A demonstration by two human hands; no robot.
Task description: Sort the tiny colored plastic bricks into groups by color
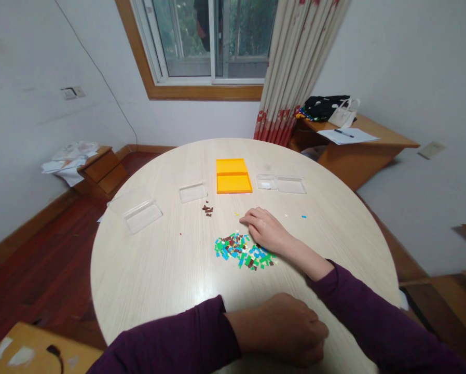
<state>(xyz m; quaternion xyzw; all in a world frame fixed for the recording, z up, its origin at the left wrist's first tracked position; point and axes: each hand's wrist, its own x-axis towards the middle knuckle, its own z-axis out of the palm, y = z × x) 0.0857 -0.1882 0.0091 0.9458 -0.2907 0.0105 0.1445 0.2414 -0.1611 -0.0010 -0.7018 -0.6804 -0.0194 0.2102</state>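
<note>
A pile of small toy building bricks (241, 252) in green, blue, brown and other colours lies spread on the round table (151, 280). My right hand (264, 228) hovers at the pile's right upper side, covering part of it. Its index finger stretches left, close to a small yellow brick (236, 213); no brick shows in the fingers. Bent across the near side of the table, my left hand (283, 327) is closed in a loose fist, and I see nothing in it. A small group of brown bricks (207, 210) sits apart, left of my right hand.
At the back stands an opened yellow case (234, 183). Clear plastic boxes flank it: a small one (193, 192), a hinged one at far left (142, 217), another at right (290, 184). Stray bricks include a blue one (303, 216) and a red one (180, 234).
</note>
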